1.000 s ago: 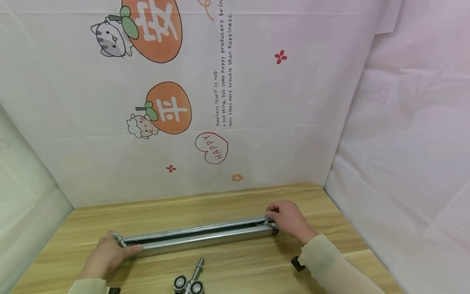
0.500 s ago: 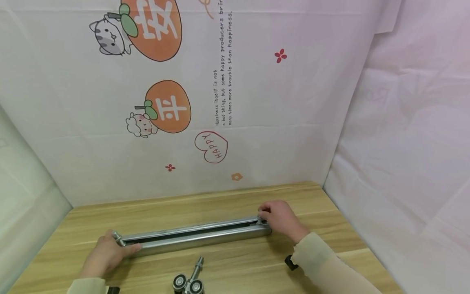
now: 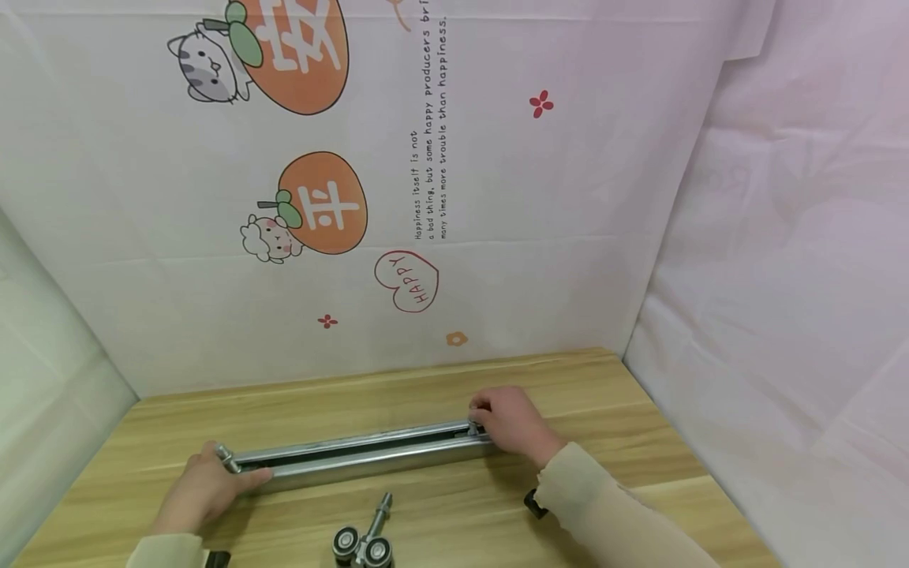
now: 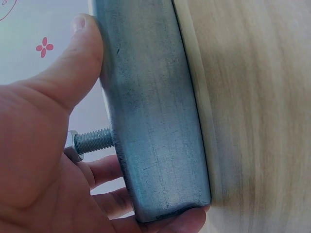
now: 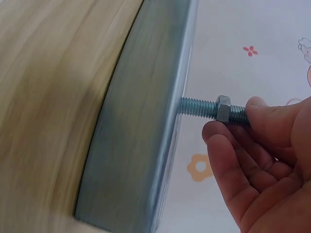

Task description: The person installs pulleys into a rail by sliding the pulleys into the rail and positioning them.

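A silver metal rail [image 3: 376,464] with a slot along its top lies across the wooden table. My left hand [image 3: 202,491] grips its left end; in the left wrist view the thumb lies along one edge and fingers curl under the end of the rail [image 4: 150,116]. Beside that hand a threaded bolt [image 4: 95,141] with a nut stands up from the slot. My right hand [image 3: 513,422] pinches another threaded bolt [image 5: 197,107] above its hex nut [image 5: 223,108], towards the rail's right end. Whatever this bolt joins inside the rail is mostly hidden.
A loose roller trolley [image 3: 378,550] with black-and-silver wheels and a threaded bolt lies in front of the rail, cut by the frame's bottom edge. White printed cloth [image 3: 497,300] hangs behind the table [image 3: 568,379], and plain white cloth stands on both sides.
My right hand has moved left along the rail, and the bolt it pinches has travelled with it along the slot. My left hand has kept its place on the left end.
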`<state>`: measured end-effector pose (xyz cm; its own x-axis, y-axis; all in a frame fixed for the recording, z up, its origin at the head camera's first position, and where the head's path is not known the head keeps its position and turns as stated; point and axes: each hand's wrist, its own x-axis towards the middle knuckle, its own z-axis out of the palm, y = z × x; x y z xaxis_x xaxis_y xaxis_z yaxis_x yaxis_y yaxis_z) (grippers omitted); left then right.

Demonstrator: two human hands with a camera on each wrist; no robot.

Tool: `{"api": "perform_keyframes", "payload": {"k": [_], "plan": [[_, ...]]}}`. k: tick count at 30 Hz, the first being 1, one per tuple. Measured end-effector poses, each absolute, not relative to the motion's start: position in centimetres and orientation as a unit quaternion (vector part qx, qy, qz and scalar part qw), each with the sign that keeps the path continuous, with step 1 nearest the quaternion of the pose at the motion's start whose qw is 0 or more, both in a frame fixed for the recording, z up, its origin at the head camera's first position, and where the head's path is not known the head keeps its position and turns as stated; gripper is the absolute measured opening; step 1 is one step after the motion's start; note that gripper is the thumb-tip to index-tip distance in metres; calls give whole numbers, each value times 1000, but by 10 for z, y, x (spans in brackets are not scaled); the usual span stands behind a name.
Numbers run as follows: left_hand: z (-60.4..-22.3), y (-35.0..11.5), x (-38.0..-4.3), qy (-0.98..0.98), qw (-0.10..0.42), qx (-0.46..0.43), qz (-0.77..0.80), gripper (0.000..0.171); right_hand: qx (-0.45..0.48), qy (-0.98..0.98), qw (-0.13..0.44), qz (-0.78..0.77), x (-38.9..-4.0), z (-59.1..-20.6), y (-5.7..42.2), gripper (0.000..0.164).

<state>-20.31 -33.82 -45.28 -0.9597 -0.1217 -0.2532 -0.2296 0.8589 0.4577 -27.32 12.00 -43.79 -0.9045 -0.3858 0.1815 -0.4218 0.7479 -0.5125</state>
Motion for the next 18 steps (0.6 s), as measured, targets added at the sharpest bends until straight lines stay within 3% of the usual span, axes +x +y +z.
{"api": "perform_keyframes", "payload": {"k": [18], "plan": [[-453,-337,-205,958,103,-94,252,128,220,-937,5,272,-270,-434,75,14]]}}
